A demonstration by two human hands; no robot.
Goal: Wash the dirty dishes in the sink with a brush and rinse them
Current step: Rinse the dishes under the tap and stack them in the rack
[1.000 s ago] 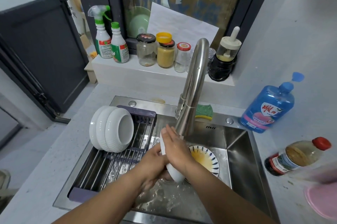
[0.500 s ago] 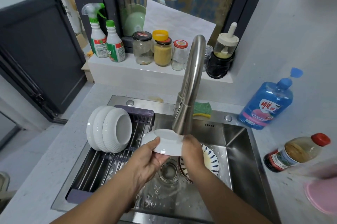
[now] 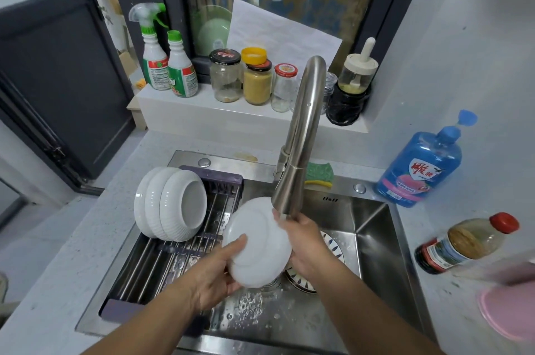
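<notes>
A white dish (image 3: pixel 257 242) is tilted on edge over the steel sink (image 3: pixel 373 239), its underside facing me, just below the tap spout (image 3: pixel 289 195). My left hand (image 3: pixel 220 273) grips its lower left rim, thumb on the back. My right hand (image 3: pixel 304 242) holds its right edge; the fingers there are partly hidden behind the dish. A patterned plate (image 3: pixel 330 256) with a yellow centre lies on the sink floor under my right hand. Foam and water cover the sink bottom (image 3: pixel 254 305). No brush is in view.
Three white bowls (image 3: pixel 173 207) stand on edge in the drying rack (image 3: pixel 162 262) over the sink's left half. A green sponge (image 3: pixel 318 174) lies behind the tap. A blue soap bottle (image 3: pixel 419 169), a sauce bottle (image 3: pixel 463 242) and a pink lid (image 3: pixel 509 311) sit on the right counter.
The white dish went from upright between both hands, to lying flat under the spout, to tilted with its underside toward me. My right hand shifted to its right edge.
</notes>
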